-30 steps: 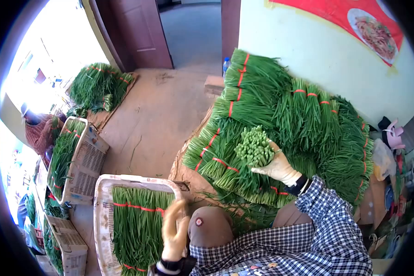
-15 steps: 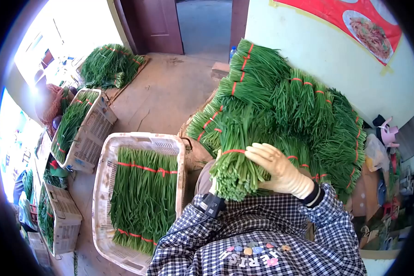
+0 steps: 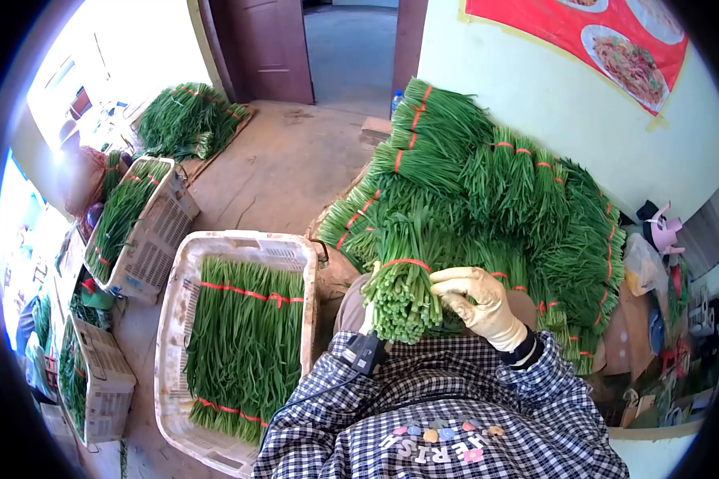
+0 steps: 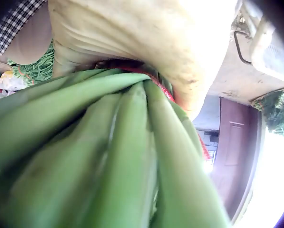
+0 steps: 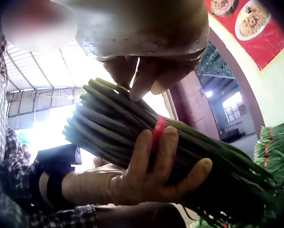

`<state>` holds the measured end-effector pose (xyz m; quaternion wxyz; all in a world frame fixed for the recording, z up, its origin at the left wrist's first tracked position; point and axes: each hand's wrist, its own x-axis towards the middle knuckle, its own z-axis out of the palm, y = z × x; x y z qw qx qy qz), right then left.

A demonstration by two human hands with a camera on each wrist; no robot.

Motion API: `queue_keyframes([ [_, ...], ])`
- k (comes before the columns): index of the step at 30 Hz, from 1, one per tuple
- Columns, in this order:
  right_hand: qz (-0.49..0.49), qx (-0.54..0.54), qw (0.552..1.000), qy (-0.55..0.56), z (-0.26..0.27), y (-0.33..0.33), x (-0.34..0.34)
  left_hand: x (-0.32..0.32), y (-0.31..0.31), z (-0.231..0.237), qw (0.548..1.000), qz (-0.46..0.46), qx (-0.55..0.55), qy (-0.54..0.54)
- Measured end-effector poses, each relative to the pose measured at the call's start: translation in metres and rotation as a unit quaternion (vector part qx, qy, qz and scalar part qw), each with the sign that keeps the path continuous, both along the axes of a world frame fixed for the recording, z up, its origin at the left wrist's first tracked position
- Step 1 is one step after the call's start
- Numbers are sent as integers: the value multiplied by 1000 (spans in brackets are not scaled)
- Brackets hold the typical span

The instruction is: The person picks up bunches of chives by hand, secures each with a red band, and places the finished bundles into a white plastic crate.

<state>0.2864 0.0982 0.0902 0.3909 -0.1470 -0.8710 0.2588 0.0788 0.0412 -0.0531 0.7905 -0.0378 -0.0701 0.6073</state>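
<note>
A bunch of chives [image 3: 403, 299], tied with a red band [image 3: 407, 263], is held above the lap with its pale cut ends towards the body. My gloved left hand [image 5: 132, 185] grips it from below, fingers curled round it at the band. In the head view this hand is mostly hidden behind the stalks; the left wrist view shows the glove [image 4: 146, 38] over the band. My gloved right hand [image 3: 483, 307] is at the bunch's right side, fingers bent. In the right wrist view its fingertips [image 5: 139, 90] pinch at the stalks near the cut ends.
A white crate [image 3: 310, 319] with banded chives stands on the left. Ahead and right, a large pile of tied bunches [image 3: 535, 199] lies against the wall. More crates [image 3: 148, 247], another pile [image 3: 184, 120] and a person [image 3: 84, 180] are at far left.
The right hand first held the bunch over the pile and brought it to the lap, where the left hand took hold. The right hand then shifted from lying along the bunch to pinching at its side.
</note>
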Motion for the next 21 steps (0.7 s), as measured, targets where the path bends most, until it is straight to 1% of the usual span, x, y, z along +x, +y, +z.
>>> queue_keyframes([
  [1,3,0,1000,1,3,-3,-2,1,0,0,1000,-8,-1,-7],
  [3,-22,-18,1000,8,6,-10,-4,2,2,0,1000,-19,1,-16],
  [4,-7,-78,996,28,16,-18,-2,3,3,0,999,-25,0,-23],
  [5,25,-105,992,66,33,-25,1,4,4,0,999,-29,1,-29],
  [6,31,-137,985,96,42,-29,11,5,7,-1,999,-33,1,-32],
  [7,0,-146,985,90,62,-36,26,7,8,-1,999,-38,0,-39],
  [8,0,-240,954,182,73,-46,40,8,10,-3,998,-43,-2,-42],
  [9,78,-224,942,240,83,-35,64,8,11,-3,998,-43,-1,-44],
  [10,-7,-173,932,318,83,-35,96,9,14,-4,998,-46,-3,-50],
  [11,-161,37,949,267,108,-34,107,9,15,-4,998,-48,-4,-49],
  [12,-104,31,926,360,131,-30,117,10,17,-4,997,-51,-5,-54],
  [13,-164,8,895,415,142,-35,114,10,19,-3,997,-54,-5,-55],
  [14,-245,20,918,310,138,-38,109,9,19,-2,996,-62,-9,-61],
  [15,-323,30,924,202,130,-41,105,10,16,4,997,-53,7,-57],
  [16,-215,-93,967,101,126,-47,99,13,15,6,997,-42,-6,-60],
  [17,-134,-205,967,65,115,-49,79,15,14,6,997,-30,-20,-62],
  [18,-193,-96,975,-59,98,-50,61,15,14,6,999,-23,-9,-39],
  [19,-150,46,983,-97,79,-42,45,15,15,5,1000,-15,1,-17],
  [20,-114,77,985,-103,62,-40,31,15,14,8,1000,-17,6,-13],
  [21,-91,42,986,-136,56,-41,22,16,14,11,1000,-18,6,-13],
])
